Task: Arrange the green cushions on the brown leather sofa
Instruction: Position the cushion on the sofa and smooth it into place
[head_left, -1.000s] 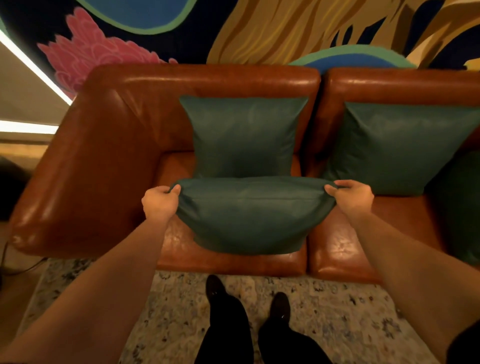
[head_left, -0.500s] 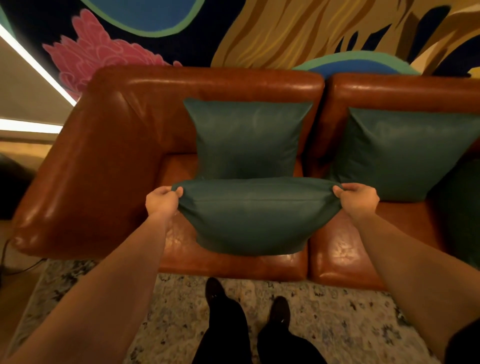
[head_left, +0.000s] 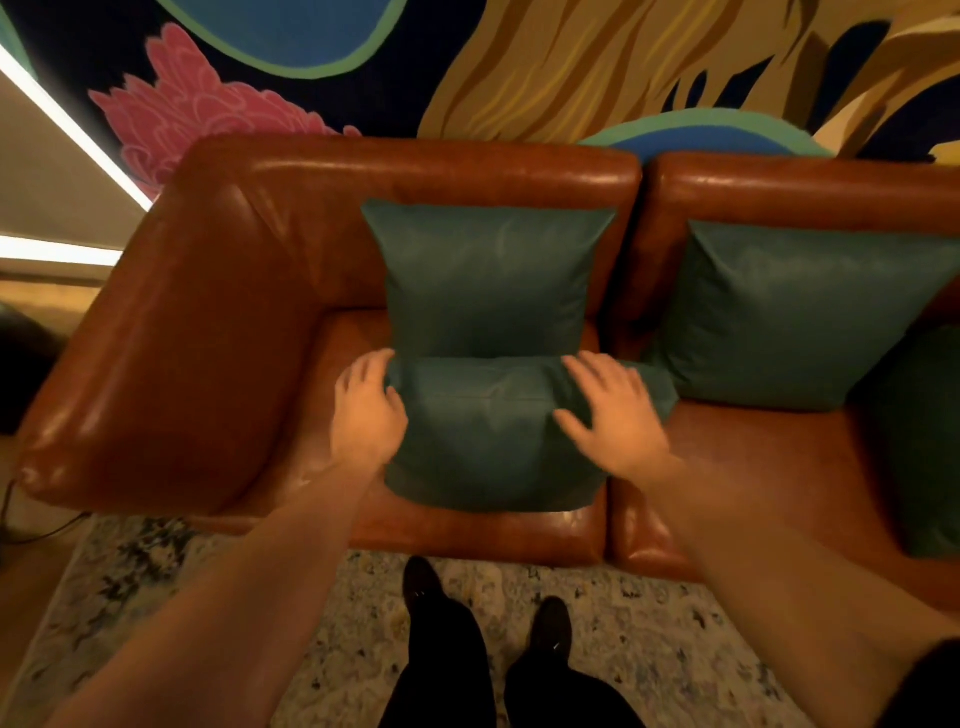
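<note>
The plump, dark green, smooth-skinned square cushion (head_left: 493, 431) lies on the left seat pad of the glossy brown leather sofa (head_left: 218, 332), its far edge touching the foot of a second green square cushion (head_left: 485, 275) that stands upright against the backrest. The step in hand looks like settling and plumping this front cushion. To do it well, press evenly with both palms so the filling spreads level, keep the seam along the top straight, and avoid shoving it back hard enough to tip the upright one behind.

The left hand (head_left: 366, 410) rests at the cushion's left edge, fingers (head_left: 363, 371) loosely together and lying flat, curling slightly round the upper left corner; they pinch nothing. The right hand (head_left: 613, 415) lies on the cushion's upper right part, fingers (head_left: 589, 371) spread and reaching toward the far edge, the thumb stretched inward over the green surface. Neither hand grips. The cushion's bulk sits between the two hands and just nearer than their fingertips; its right corner pokes out beyond the right hand, toward a third green square cushion (head_left: 800, 317) leaning on the right backrest. A fourth green one (head_left: 919, 441) shows at the far right edge. Below the sofa front lies a pale patterned rug (head_left: 649, 629).
</note>
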